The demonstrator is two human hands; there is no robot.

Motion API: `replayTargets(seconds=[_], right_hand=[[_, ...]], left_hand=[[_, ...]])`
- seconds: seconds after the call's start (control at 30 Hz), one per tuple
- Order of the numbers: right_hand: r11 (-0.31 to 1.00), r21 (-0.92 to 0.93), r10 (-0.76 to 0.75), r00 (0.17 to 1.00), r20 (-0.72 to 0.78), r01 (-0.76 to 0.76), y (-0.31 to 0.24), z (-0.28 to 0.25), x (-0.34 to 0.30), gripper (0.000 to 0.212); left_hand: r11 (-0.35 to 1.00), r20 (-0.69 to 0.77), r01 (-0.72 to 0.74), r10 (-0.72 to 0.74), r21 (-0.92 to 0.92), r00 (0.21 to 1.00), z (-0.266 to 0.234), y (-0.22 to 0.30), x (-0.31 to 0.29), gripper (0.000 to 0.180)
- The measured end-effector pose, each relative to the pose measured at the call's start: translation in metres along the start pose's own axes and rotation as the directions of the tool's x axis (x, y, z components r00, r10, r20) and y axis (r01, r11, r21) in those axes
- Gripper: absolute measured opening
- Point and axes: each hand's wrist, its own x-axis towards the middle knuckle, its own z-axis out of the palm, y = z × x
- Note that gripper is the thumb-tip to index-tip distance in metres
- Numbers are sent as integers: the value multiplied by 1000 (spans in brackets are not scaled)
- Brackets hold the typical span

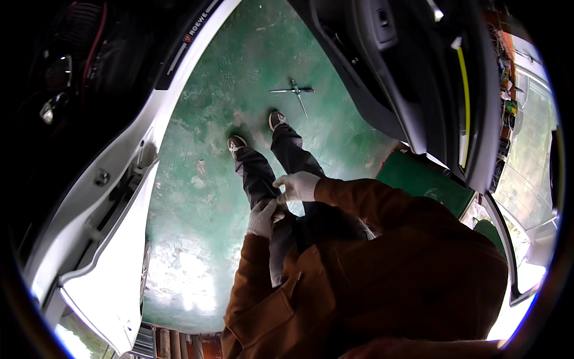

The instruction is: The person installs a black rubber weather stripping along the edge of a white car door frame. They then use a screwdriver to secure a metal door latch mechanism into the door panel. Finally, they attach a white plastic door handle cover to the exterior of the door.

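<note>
Both my hands wear white gloves and are held close together in front of my legs. My left hand (261,219) is closed, its fingers bent toward the right hand. Just above it and to the right, my right hand (299,186) has its fingers curled in toward the left one. A small dark patch shows between the hands, too small and dim to name. On the green floor beyond my feet lies a metal four-way lug wrench (295,90), apart from both hands.
To my left is a car's white door sill (179,84) and body, with a dark interior. An open car door (382,72) with black trim stands ahead and to the right. A green flat-topped thing (418,182) is beside my right arm. My shoes (237,143) rest on the floor.
</note>
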Motion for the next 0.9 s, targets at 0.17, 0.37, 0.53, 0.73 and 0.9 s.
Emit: replayTargets(seconds=[0.17, 0.37, 0.53, 0.73, 0.9], right_hand=[[977, -41, 184, 925, -334, -209, 191, -66, 158, 37], [775, -277, 349, 749, -563, -569, 357, -215, 296, 49], [667, -270, 330, 600, -729, -695, 403, -282, 389, 51], [809, -150, 245, 559, -792, -568, 397, -222, 417, 42], [952, -218, -9, 689, -724, -217, 286, -125, 291, 20]], left_hand=[[974, -389, -101, 15, -202, 921, -11, -53, 49, 24], [939, -218, -98, 25, -331, 976, -8, -77, 99, 33], [853, -96, -155, 123, -499, 988, -3, -71, 121, 25], [856, -65, -151, 136, -495, 989, -7, -72, 120, 25], [905, -136, -138, 89, -403, 987, 2, -68, 122, 29]])
